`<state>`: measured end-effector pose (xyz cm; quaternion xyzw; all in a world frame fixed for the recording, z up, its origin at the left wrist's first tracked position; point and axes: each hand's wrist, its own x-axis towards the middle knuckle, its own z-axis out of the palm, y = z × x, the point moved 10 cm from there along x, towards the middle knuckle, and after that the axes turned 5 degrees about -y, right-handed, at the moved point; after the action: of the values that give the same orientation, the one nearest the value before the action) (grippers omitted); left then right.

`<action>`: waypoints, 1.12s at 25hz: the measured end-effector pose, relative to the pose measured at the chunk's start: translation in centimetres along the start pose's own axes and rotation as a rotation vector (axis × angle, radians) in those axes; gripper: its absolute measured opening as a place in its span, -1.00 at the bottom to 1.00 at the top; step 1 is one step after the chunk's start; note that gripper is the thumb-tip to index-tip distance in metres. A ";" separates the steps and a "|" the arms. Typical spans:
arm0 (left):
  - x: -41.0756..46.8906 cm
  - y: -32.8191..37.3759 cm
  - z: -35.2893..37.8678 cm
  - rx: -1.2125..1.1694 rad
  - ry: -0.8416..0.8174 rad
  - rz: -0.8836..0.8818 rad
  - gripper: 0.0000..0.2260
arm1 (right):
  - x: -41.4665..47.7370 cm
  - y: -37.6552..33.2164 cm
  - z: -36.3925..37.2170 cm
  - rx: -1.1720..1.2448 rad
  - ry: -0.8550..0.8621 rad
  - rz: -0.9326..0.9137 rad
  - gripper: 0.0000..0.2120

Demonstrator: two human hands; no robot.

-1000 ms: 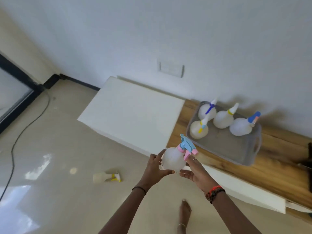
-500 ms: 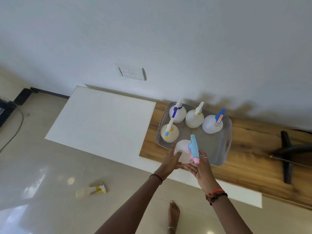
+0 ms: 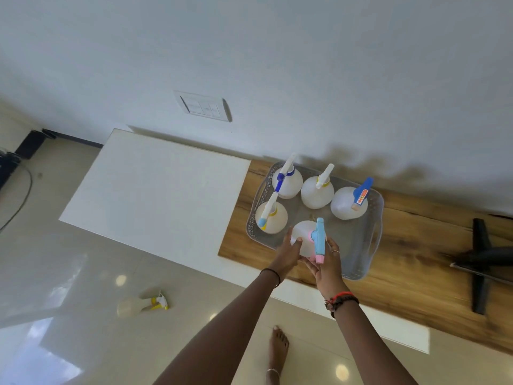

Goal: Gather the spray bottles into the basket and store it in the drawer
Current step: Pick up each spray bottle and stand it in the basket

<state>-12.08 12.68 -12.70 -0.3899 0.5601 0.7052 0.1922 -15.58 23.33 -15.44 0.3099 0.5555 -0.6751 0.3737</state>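
A grey perforated basket (image 3: 363, 254) stands on the wooden top of a low cabinet (image 3: 410, 259). Several white spray bottles stand upright inside it, among them one with a dark blue trigger (image 3: 287, 183) and one with a blue nozzle and orange label (image 3: 349, 202). Both my hands hold a white bottle with a light blue and pink sprayer (image 3: 304, 236) over the basket's front left corner. My left hand (image 3: 287, 252) grips its left side; my right hand (image 3: 326, 262) cups it from the right and below. Another bottle with a yellow trigger (image 3: 140, 305) lies on the floor.
A white cabinet top (image 3: 155, 198) adjoins the wood on the left. A black stand (image 3: 480, 262) sits on the wood at the right. A wall switch plate (image 3: 204, 107) is above. My bare foot (image 3: 277, 348) is on the glossy tiled floor; a cable (image 3: 19, 195) runs at left.
Both hands carried the light blue and pink bottle from in front of the cabinet up over the basket's front left corner. The view swung right toward the basket.
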 end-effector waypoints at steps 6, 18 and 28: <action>3.2 -0.7 -0.2 -0.007 0.035 -0.029 -0.52 | 2.1 -0.1 -0.1 -0.002 0.019 0.021 -0.55; 3.8 -2.4 -0.3 -0.380 0.138 -0.079 -0.67 | 3.0 -0.1 1.1 0.188 -0.001 0.045 -0.61; 2.2 -2.0 -1.4 -0.296 0.185 -0.060 -0.65 | 2.4 0.2 0.9 0.130 0.013 0.072 -0.68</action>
<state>-11.58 11.57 -15.71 -0.4936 0.4535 0.7352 0.1011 -16.64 22.06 -17.35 0.3576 0.5013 -0.6939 0.3733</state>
